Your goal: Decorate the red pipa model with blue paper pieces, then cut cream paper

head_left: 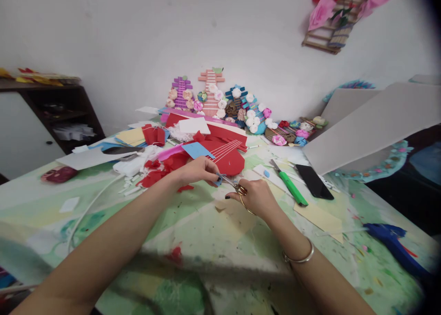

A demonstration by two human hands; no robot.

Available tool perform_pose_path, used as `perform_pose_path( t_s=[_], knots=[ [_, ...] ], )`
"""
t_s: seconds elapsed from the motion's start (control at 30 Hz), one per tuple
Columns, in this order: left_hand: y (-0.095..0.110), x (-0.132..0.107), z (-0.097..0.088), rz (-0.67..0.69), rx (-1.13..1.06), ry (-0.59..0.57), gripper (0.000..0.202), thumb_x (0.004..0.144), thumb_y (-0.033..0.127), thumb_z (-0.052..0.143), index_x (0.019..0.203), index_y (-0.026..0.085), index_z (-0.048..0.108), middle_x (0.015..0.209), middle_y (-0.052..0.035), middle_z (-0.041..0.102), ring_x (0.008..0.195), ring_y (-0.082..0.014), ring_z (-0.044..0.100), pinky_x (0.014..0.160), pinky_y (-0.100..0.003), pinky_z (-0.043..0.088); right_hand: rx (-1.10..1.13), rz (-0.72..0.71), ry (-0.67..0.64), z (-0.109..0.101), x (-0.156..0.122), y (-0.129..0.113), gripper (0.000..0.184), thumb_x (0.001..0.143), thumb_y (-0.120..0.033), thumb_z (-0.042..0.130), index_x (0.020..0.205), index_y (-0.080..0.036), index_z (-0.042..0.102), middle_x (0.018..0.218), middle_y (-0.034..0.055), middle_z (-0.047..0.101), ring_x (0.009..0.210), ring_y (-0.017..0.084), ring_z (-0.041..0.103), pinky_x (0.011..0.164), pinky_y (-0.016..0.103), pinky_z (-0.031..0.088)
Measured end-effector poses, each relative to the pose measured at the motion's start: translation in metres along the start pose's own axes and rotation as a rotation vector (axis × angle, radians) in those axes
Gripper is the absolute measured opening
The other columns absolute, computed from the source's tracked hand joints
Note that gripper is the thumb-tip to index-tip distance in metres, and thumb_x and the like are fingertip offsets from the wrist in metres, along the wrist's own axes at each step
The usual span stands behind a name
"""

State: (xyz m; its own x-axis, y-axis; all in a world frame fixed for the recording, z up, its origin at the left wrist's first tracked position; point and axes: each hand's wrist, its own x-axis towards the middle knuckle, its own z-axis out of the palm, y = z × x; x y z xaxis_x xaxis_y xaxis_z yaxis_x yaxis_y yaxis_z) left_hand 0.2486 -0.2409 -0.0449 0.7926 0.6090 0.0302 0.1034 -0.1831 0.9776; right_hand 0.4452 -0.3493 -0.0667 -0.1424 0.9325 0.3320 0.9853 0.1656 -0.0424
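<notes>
Between the fingertips of my left hand (199,171) is a small piece of blue paper (218,181), mostly covered by the fingers. My right hand (257,196) is closed round the handles of a pair of scissors (228,180), whose blades point left and reach the blue paper. Whether the blades are cutting into it I cannot make out. Just beyond my hands lies a red guitar-shaped piece (230,161) with white strings. A blue paper square (198,150) rests against its left side.
A green utility knife (289,186) and a black phone (314,181) lie on the right, with a blue glue gun (392,246) nearer me. Red scraps (156,174) and a white cable (93,202) are on the left. Decorated guitar shapes (212,94) stand along the wall.
</notes>
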Motion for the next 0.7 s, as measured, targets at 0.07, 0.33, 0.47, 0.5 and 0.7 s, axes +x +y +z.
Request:
perform_pose_path(
  t_s=[0.07,0.33,0.47,0.5,0.7],
  knots=[
    [-0.001,0.000,0.000,0.002,0.001,-0.007,0.005,0.067,0.016,0.071,0.070,0.012,0.072,0.068,-0.0035,0.070,0.065,-0.0113,0.064,0.069,-0.023,0.055,0.004,0.004,-0.004,0.000,0.000,0.000,0.044,0.079,-0.062,0.058,0.072,-0.018,0.064,0.060,0.0056,0.066,0.057,0.017,0.058,0.054,0.026,0.024],
    [0.001,-0.001,0.000,-0.003,0.013,-0.002,0.004,0.067,0.014,0.070,0.070,0.012,0.071,0.068,-0.0043,0.071,0.065,-0.0117,0.066,0.068,-0.023,0.055,0.028,-0.003,0.041,0.004,0.000,0.002,0.045,0.079,-0.061,0.058,0.069,-0.018,0.062,0.059,0.0047,0.065,0.055,0.016,0.057,0.055,0.025,0.025],
    [0.004,-0.002,0.002,-0.044,-0.009,0.011,0.007,0.068,0.018,0.072,0.070,0.012,0.070,0.070,-0.0060,0.072,0.067,-0.0150,0.069,0.069,-0.025,0.056,0.103,0.023,0.145,0.007,0.001,0.005,0.048,0.082,-0.063,0.053,0.066,-0.018,0.060,0.055,0.0030,0.061,0.051,0.014,0.053,0.055,0.024,0.027],
    [0.004,-0.003,0.003,-0.063,-0.030,0.014,0.010,0.068,0.020,0.073,0.071,0.012,0.069,0.070,-0.0070,0.072,0.068,-0.0167,0.070,0.069,-0.027,0.057,0.132,0.033,0.172,0.008,0.002,0.007,0.048,0.083,-0.062,0.052,0.066,-0.018,0.060,0.054,0.0025,0.060,0.051,0.014,0.052,0.054,0.024,0.027],
    [0.000,-0.002,0.012,-0.116,-0.122,-0.009,0.021,0.068,0.026,0.075,0.075,0.012,0.061,0.073,-0.0115,0.073,0.066,-0.0216,0.072,0.062,-0.030,0.058,0.352,0.104,0.247,0.008,0.006,0.013,0.047,0.083,-0.056,0.052,0.057,-0.017,0.055,0.050,0.0006,0.053,0.048,0.011,0.047,0.051,0.022,0.028]
  ],
)
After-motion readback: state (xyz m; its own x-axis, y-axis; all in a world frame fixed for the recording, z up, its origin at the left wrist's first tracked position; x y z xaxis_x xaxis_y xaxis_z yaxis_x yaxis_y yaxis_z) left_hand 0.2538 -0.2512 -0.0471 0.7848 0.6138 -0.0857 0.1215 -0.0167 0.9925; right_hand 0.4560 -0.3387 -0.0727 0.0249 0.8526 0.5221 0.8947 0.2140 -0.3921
